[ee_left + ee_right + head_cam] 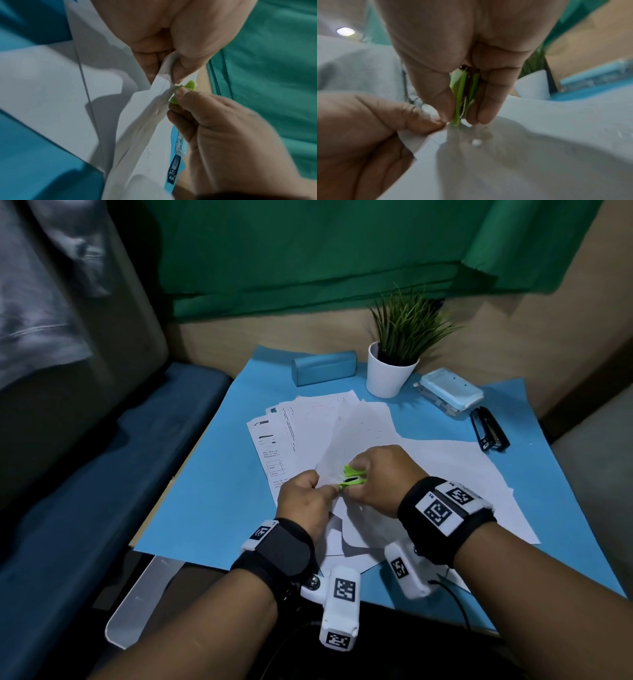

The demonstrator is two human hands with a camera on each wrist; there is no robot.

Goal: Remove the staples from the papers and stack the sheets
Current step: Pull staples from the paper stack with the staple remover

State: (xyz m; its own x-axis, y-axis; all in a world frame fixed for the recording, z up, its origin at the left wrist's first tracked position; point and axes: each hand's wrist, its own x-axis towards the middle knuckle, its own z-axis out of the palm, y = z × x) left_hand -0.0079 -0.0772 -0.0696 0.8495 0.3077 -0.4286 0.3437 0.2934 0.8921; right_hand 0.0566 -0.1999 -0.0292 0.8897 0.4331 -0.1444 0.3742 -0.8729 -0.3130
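The person's right hand squeezes a small lime-green plastic staple remover, thumb on one side and fingertips on the other, so the tool is clamped between them with its nose down against the corner of a bundle of white paper sheets. The left hand pinches that same raised corner just beside the tool, thumb pressed against the curled fingers with the paper caught between. In the left wrist view the corner is crumpled and the green wings of the remover poke out right at the paper's edge. In the right wrist view a thin bright wire runs between the green wings, though the blur makes it impossible to say whether it is a staple.

The held bundle lifts off a loose fan of white printed sheets spread over the light blue paper table cover. Further back stand a teal rectangular case, a white pot with a spiky green plant, a pale blue boxy device and, near it at the right, a black stapler lying well apart from the hands
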